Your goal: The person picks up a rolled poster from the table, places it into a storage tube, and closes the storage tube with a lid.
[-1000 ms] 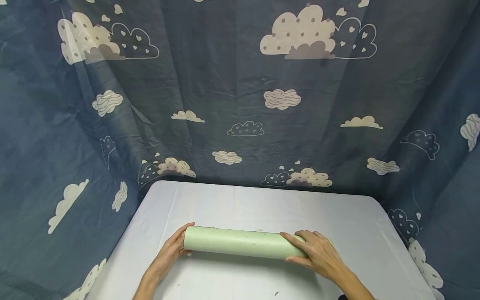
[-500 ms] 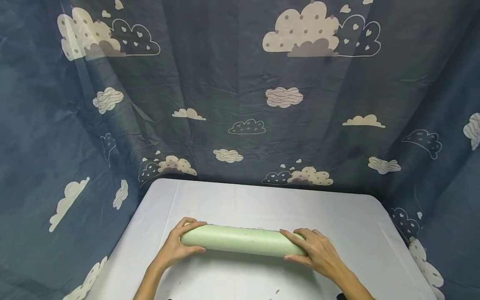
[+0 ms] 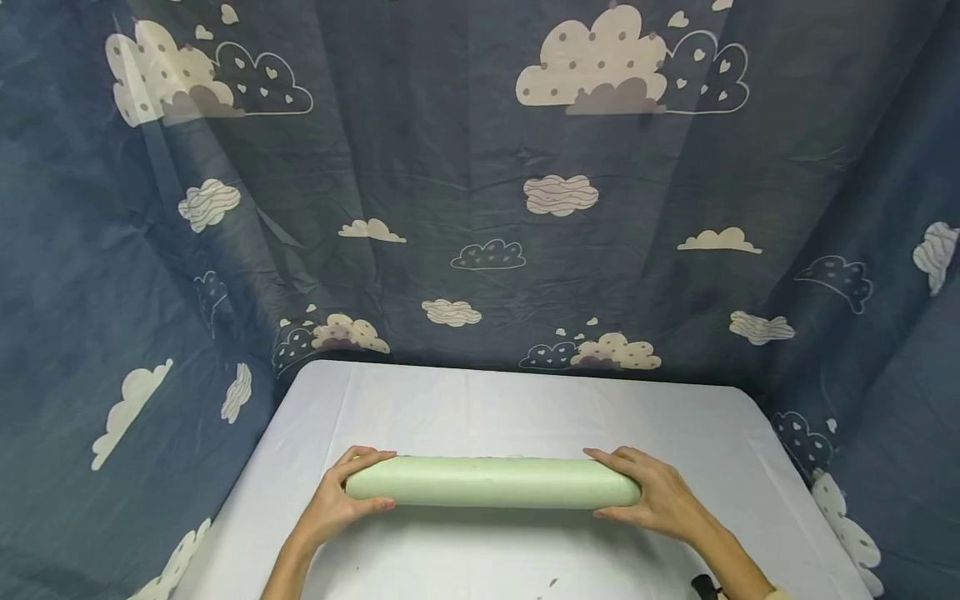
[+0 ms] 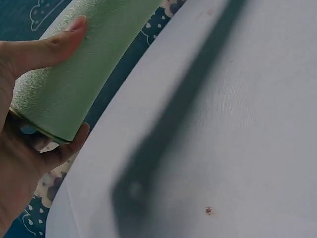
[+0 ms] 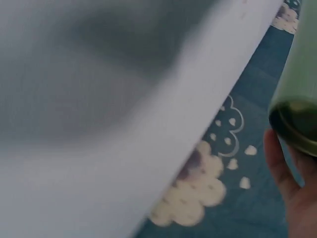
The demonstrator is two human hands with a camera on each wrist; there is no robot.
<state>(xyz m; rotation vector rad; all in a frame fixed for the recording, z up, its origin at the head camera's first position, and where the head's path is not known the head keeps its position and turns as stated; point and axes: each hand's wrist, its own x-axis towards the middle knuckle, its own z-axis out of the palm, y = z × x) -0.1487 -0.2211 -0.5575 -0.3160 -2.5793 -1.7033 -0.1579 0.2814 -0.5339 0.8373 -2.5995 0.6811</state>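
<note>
A pale green roll with a lightly wrinkled surface lies level across the head view, held above the table with its shadow below. My left hand grips its left end, thumb on the near side and fingers over the top. At the opposite end, my right hand holds it the same way. In the left wrist view, the thumb presses along the green roll while other fingers sit at its end edge. The right wrist view shows the roll's hollow end, with fingers of the right hand just under the rim.
A white-covered table with rounded back corners spreads underneath. Small brown specks dot its near part. Dark blue cloud-print curtains enclose the back and sides. A small black object shows beside the right forearm.
My left hand has shifted from the end's edge to a grip over the top and front. The right hand has moved right, toward its end, and the tilted roll has become level.
</note>
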